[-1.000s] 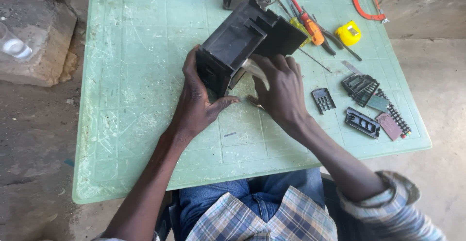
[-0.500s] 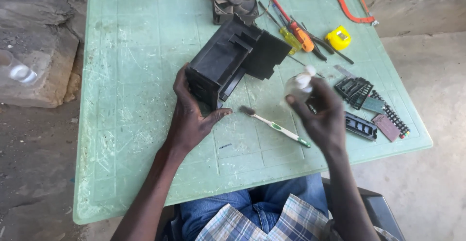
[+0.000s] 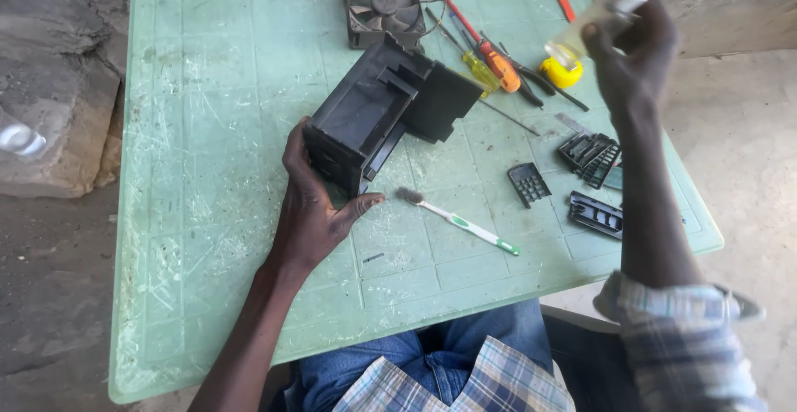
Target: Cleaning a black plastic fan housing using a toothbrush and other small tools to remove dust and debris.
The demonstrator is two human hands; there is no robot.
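Note:
My left hand (image 3: 311,204) grips the near end of a black plastic housing (image 3: 378,117) that lies on the pale green table (image 3: 207,129). My right hand (image 3: 631,59) is raised above the table's right side and holds a small clear bottle with a white cap (image 3: 610,13), blurred by motion. A white and green toothbrush (image 3: 461,223) with dark bristles lies on the table just right of my left thumb, touched by neither hand.
A black cooling fan (image 3: 383,5) sits at the back. Screwdrivers (image 3: 481,46), a yellow tape measure (image 3: 560,71) and several small black plastic parts (image 3: 591,156) lie at the right. A concrete block (image 3: 50,88) stands left of the table.
My right hand left the housing, set the toothbrush down on the table and rose to the upper right with the small bottle. My left hand kept its hold on the housing.

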